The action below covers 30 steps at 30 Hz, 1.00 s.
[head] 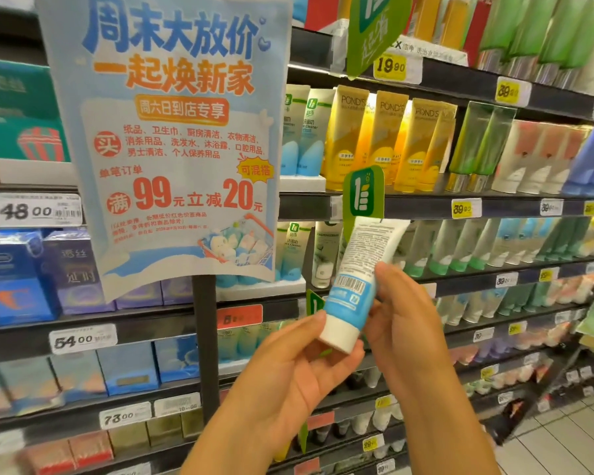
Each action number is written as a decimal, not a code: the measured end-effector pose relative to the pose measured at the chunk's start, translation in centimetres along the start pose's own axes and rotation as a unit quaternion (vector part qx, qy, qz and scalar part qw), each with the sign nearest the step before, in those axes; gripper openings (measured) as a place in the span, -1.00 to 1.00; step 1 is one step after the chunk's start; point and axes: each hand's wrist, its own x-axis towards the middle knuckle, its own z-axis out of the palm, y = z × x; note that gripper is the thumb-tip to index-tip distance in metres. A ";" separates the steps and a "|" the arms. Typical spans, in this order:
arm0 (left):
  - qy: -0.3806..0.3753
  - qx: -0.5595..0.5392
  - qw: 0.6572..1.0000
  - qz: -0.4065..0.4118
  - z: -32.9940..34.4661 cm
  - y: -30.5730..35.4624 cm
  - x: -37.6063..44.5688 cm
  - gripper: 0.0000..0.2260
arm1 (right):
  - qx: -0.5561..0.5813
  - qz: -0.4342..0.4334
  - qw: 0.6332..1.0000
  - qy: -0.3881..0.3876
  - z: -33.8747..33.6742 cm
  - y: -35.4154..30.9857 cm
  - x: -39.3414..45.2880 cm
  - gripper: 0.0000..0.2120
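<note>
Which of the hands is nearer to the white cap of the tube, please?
Left. The left hand pinches the white cap between thumb and fingers; the right hand grips the tube higher up, beside the barcode.

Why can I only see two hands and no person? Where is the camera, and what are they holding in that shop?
The camera sits on the person's head and looks forward and down. So you see what they see: their own two hands, not their body. There is only this one picture.

They are standing in a shop, in front of shelves full of tubes and boxes, with price tags along the edges.

The left hand pinches the white cap of a blue and white tube. The right hand holds the tube higher up, with its thumb beside the barcode. The tube is tilted with the cap end down, and its back, with the small print, faces the camera.

To the left hangs a big blue poster with red numbers. Yellow tubes stand on a higher shelf.
</note>
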 end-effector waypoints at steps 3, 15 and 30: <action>0.021 0.043 0.999 0.023 -0.2 -0.6 -0.2 -0.60 | -0.023 0.025 0.999 -0.025 -0.6 -0.2 -0.3 -0.71; 0.044 -0.048 0.998 0.002 1.0 -1.7 -1.2 -0.60 | 0.032 0.034 0.998 -0.050 -1.6 -0.5 -0.6 -0.70; 0.036 0.043 0.997 0.046 0.2 -1.7 -1.6 -0.60 | -0.025 0.039 0.998 -0.044 -1.5 -0.8 -1.4 -0.74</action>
